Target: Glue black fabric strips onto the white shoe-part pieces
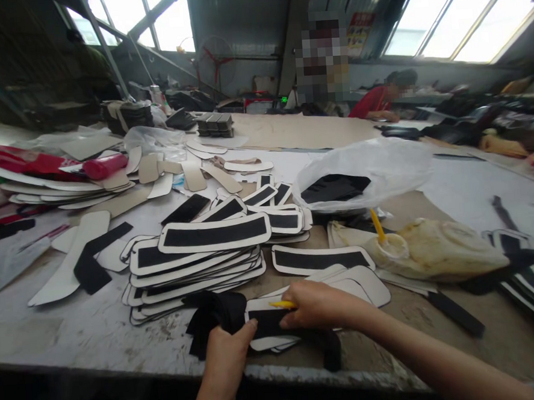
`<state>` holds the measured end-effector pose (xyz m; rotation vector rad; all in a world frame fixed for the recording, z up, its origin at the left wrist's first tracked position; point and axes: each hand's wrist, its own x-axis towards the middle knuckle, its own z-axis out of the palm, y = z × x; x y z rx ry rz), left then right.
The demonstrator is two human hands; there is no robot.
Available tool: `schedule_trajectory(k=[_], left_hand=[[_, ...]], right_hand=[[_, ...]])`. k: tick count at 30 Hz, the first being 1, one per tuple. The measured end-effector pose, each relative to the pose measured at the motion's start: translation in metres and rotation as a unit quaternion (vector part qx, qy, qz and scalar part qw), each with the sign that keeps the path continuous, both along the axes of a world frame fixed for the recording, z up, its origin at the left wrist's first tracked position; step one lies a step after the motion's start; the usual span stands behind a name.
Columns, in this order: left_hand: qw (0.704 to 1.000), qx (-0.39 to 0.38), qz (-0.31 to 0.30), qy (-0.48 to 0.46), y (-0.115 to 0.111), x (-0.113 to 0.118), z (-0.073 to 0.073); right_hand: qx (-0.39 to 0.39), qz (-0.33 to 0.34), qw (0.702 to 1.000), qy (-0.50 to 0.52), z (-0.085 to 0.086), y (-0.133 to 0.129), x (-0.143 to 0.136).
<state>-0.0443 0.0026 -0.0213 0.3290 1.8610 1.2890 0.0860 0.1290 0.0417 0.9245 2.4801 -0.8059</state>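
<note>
Hands [224, 354] [313, 306] sit between piled pieces [215, 234] and table edge [137, 368].

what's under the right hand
A white piece with a black strip on it lies partly under the right hand, and more white edges show below. Whatever lies directly beneath the palm is covered and can't be seen.

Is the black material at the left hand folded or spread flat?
Folded over: the black material curves up in overlapping layers beside the left hand.
</note>
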Motion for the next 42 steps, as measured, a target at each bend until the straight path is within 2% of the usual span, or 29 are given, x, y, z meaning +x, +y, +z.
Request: schedule_trajectory(k=[5,8,10,13,21,27,33,37,42], left_hand=[[0.999,-0.025,-0.021,-0.005,-0.007,-0.003,-0.001],[0.998,-0.044,-0.043,0.009,-0.007,-0.002,-0.001],[0.997,-0.053,-0.049,0.02,-0.007,-0.001,-0.002],[0.996,-0.066,-0.051,0.03,-0.008,0.0,-0.005],[0.991,-0.096,-0.07,0.068,-0.007,-0.002,-0.008],[0.995,-0.089,-0.029,0.046,-0.004,0.005,0.0],[0.994,-0.086,-0.03,0.067,-0.002,0.011,0.01],[0.992,-0.096,-0.043,0.07,-0.003,0.011,0.009],[0.981,-0.146,-0.076,0.107,-0.004,0.005,0.001]], right_hand=[[0.031,-0.112,0.993,0.023,0.01,0.002,0.077],[0.063,-0.185,0.98,0.039,0.006,0.002,0.101],[0.124,-0.223,0.967,0.012,-0.001,0.001,0.103],[0.194,-0.246,0.949,-0.039,-0.012,-0.002,0.098],[0.186,-0.254,0.948,-0.036,-0.035,0.0,0.1],[0.155,-0.254,0.954,-0.037,-0.038,0.005,0.104],[0.143,-0.254,0.956,-0.037,-0.045,0.009,0.107],[0.155,-0.248,0.956,-0.034,-0.043,0.009,0.109],[0.208,-0.255,0.943,-0.044,-0.03,0.001,0.109]])
